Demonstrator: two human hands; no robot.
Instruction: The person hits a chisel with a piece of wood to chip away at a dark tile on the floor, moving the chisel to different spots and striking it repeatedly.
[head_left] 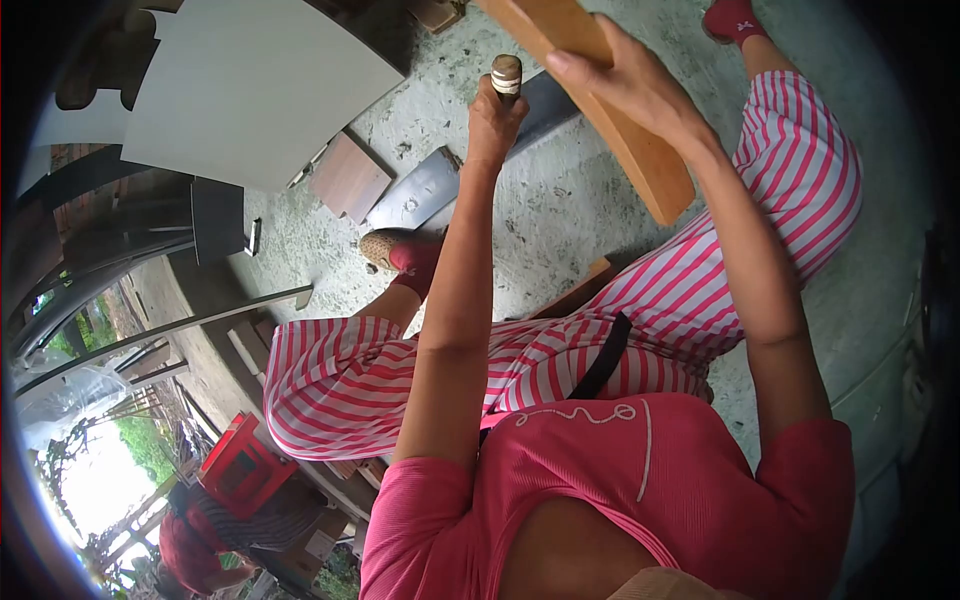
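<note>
My left hand (493,125) is wrapped round the handle (506,76) of a tool. The handle has a brown rounded end and a whitish band; the rest of the tool is hidden, so its kind does not show. My right hand (640,92) grips a long, thick orange-brown wooden board (622,145) by its edge, thumb on its near face. The board slants across the upper right and runs out of view at the top. On the floor below my left hand lies a long grey flat piece (415,190), partly covered by the hand and forearm.
A brown wooden offcut (350,178) lies beside the grey piece. A large pale panel (260,90) fills the upper left. My legs spread either side on the stained concrete floor (480,260). Lower left, a red plastic chair (245,465) stands near another person (200,540), bent over.
</note>
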